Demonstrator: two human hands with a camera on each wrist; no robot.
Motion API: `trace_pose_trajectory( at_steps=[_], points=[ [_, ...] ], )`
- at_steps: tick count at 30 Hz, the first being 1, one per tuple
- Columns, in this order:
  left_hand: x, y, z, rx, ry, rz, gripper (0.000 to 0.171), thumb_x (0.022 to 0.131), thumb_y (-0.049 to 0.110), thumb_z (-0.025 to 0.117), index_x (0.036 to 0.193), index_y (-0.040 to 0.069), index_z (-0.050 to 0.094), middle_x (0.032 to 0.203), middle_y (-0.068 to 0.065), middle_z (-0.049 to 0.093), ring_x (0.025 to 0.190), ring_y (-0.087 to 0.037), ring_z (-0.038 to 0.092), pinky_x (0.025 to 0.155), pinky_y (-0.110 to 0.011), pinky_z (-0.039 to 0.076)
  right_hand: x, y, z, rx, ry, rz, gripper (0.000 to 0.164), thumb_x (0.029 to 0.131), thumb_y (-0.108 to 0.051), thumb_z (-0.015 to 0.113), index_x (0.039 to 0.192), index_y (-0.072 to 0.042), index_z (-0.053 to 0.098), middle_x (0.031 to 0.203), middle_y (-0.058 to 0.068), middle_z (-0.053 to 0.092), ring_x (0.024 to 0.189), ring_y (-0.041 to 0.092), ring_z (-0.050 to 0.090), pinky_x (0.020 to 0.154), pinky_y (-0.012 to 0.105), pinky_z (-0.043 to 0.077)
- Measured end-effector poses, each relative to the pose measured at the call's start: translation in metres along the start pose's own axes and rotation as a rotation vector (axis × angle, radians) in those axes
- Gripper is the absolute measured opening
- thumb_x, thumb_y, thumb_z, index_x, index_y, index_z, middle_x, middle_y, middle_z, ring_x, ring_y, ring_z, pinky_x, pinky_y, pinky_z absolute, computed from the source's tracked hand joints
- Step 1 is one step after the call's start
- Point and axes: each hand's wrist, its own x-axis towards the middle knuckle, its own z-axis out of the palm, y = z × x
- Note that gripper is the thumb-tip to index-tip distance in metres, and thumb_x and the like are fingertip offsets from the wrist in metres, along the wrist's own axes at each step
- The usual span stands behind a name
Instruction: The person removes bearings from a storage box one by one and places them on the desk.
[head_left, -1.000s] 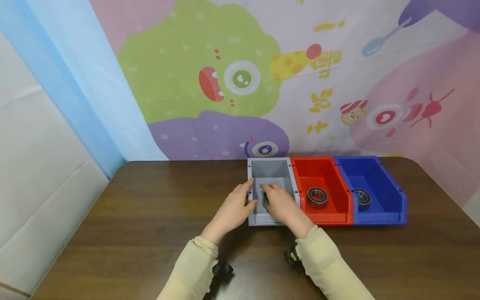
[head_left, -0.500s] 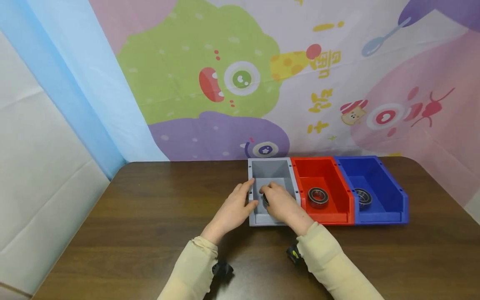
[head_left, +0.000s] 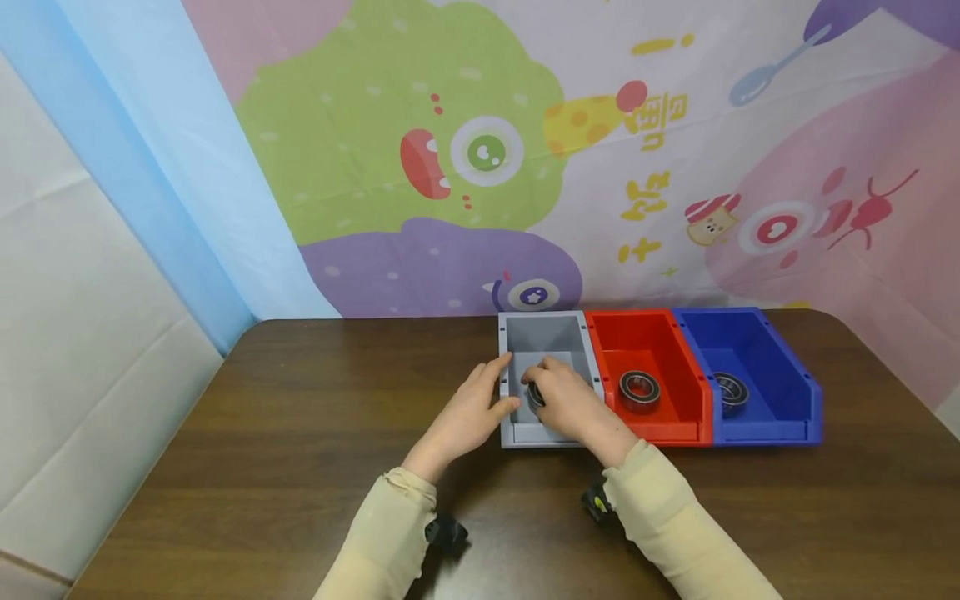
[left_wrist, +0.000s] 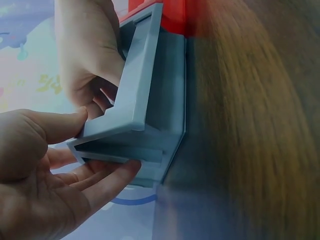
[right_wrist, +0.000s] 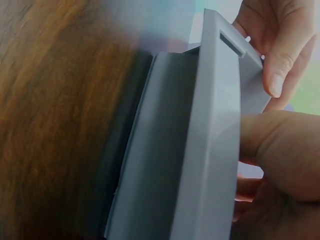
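Observation:
In the head view a grey storage bin [head_left: 551, 337] stands at the left end of a row of three. My left hand [head_left: 468, 412] grips its left side wall; in the left wrist view the thumb lies on the rim and the fingers [left_wrist: 112, 185] press the outer face. My right hand [head_left: 573, 404] reaches inside the same bin, fingers curled on a ball bearing [head_left: 535, 396], a dark ring mostly covered by the hand. The grey front wall [right_wrist: 212, 140] hides that bearing in the right wrist view.
A red bin [head_left: 678, 432] adjoins the grey one and holds a bearing [head_left: 640, 389]. To its right a blue bin [head_left: 768, 433] holds another bearing [head_left: 731, 392], partly behind the wall. The brown wooden table [head_left: 337, 392] ends at a cartoon-printed curtain [head_left: 375, 167].
My right hand's fingers have curled in more around the bearing, and its wrist has shifted slightly right. The left hand keeps its place on the wall. The head view has tilted a little.

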Motion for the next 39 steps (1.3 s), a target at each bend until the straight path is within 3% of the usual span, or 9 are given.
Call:
trace_pose_trajectory(
  at_steps=[9,17,27,39],
  points=[
    [0.000,-0.001,0.001,0.005,-0.001,0.016,0.060,0.091,0.020,0.055,0.142,0.005,0.027,0.109,-0.014,0.047,0.081,-0.019,0.044,0.072,-0.033,0.039,-0.005,0.002,-0.007,0.004,0.071,-0.090,0.035,0.069,-0.002,0.070,0.104,-0.005,0.063,0.097,0.011,0.054,0.089,0.027,0.051,0.077,0.038,0.048],
    [0.001,-0.002,0.001,0.010,0.004,0.012,0.061,0.091,0.021,0.055,0.143,0.005,0.027,0.108,-0.009,0.046,0.084,-0.019,0.044,0.074,-0.033,0.039,-0.009,0.001,-0.010,0.014,0.087,-0.069,0.037,0.070,-0.008,0.071,0.106,-0.007,0.062,0.099,0.009,0.052,0.081,0.020,0.051,0.070,0.033,0.049],
    [0.000,-0.002,0.003,0.009,0.002,0.008,0.061,0.091,0.022,0.054,0.143,0.006,0.026,0.115,-0.012,0.047,0.090,-0.020,0.046,0.080,-0.035,0.041,-0.015,-0.001,-0.011,0.013,0.108,-0.088,0.041,0.067,-0.009,0.071,0.106,-0.003,0.060,0.098,0.009,0.051,0.081,0.018,0.051,0.070,0.029,0.050],
    [0.000,-0.003,0.003,0.009,0.012,0.019,0.061,0.091,0.021,0.054,0.143,0.004,0.026,0.122,-0.014,0.046,0.097,-0.021,0.047,0.086,-0.037,0.041,-0.028,-0.003,-0.014,-0.009,0.150,-0.110,0.037,0.066,-0.016,0.068,0.100,-0.006,0.059,0.090,0.004,0.053,0.077,0.015,0.047,0.065,0.026,0.045]
  ],
)
